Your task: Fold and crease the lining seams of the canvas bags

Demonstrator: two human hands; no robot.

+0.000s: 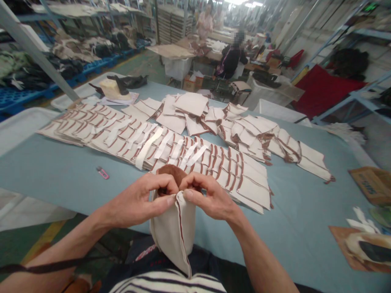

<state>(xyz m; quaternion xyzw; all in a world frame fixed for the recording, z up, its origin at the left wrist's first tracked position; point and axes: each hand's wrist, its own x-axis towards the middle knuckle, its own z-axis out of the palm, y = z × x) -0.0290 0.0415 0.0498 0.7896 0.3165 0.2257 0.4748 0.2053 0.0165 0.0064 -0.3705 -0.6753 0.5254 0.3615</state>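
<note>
A cream fabric piece (174, 234) with brown trim hangs folded between my two hands, above my lap at the table's near edge. My left hand (142, 199) pinches its top edge from the left, fingers closed on the cloth. My right hand (210, 195) pinches the same edge from the right, thumb and fingers pressed together. A brown lining shows at the top between my fingers. Just beyond my hands, rows of similar cream pieces (146, 140) lie overlapped on the light blue table (61, 175), with white strips laid across some.
A looser heap of cream pieces (244, 130) lies at the far right. A small pink lighter-like object (103, 172) lies on the table at left. Cardboard pieces (371, 185) sit at the right edge. A seated person (232, 57) works behind; shelves with fabric stand at the left.
</note>
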